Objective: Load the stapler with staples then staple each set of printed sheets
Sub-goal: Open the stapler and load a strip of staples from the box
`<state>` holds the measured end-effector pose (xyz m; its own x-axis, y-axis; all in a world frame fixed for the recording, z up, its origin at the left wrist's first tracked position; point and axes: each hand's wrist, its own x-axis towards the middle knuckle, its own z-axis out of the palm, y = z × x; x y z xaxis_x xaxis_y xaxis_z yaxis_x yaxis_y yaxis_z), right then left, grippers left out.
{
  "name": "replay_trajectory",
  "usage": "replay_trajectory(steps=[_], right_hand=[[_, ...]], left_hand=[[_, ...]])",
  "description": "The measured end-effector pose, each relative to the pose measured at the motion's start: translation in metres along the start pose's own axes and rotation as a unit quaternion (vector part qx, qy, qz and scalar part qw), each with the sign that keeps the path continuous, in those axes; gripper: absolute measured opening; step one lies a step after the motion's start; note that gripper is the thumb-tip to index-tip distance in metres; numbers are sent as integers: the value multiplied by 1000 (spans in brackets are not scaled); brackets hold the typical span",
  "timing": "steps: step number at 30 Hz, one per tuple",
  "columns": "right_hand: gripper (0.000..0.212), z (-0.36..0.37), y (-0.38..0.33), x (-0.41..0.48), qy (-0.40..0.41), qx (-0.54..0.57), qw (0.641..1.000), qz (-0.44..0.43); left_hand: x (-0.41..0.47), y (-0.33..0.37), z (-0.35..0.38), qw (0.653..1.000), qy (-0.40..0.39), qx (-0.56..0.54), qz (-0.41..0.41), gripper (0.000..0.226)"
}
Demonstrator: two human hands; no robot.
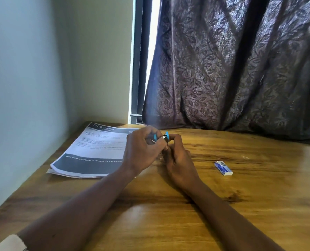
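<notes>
One blue stapler point(166, 135), long axis left-right

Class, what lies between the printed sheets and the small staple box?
Head view: the left hand and right hand, both holding the blue stapler.

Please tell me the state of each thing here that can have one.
stapler: held in both hands, seemingly opened
left hand: grips the stapler
right hand: grips the stapler
staple box: lying on the table, untouched
printed sheets: flat stack on the table
curtain: drawn, gap at its left
</notes>
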<state>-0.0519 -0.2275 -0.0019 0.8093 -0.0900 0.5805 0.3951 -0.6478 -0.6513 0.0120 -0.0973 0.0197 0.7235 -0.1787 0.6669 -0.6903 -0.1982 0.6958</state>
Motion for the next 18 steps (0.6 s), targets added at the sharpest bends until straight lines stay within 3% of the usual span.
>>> replay_trajectory(steps=[13, 18], right_hand=[[24, 1, -2, 1, -13, -6, 999, 37], [22, 0, -1, -3, -21, 6, 999, 43]], left_hand=[[2, -7, 3, 1000, -5, -15, -10, 4], [-4, -4, 2, 998, -12, -45, -33, 15]])
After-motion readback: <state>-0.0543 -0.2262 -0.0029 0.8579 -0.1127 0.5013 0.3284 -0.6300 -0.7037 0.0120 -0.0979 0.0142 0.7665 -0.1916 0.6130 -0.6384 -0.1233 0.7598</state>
